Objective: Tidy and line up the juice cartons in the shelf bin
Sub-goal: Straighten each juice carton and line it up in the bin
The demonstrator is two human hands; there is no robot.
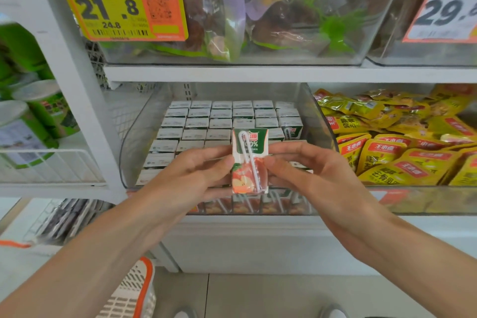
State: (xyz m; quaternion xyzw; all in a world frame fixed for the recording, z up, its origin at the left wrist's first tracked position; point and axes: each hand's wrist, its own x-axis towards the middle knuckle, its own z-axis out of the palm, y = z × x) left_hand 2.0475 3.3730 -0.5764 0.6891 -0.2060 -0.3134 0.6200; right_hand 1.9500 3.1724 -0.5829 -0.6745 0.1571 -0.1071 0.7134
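Head camera is showing both hands, left hand (191, 170) and right hand (312, 170), pinching one juice carton (249, 161) upright above the shelf bin (134, 142); lowering it squarely into the bin's front gap looks best.

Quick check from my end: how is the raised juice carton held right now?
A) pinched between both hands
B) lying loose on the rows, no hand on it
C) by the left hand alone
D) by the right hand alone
A: the left hand and right hand each pinch one side of the juice carton, which is upright in front of the shelf bin.
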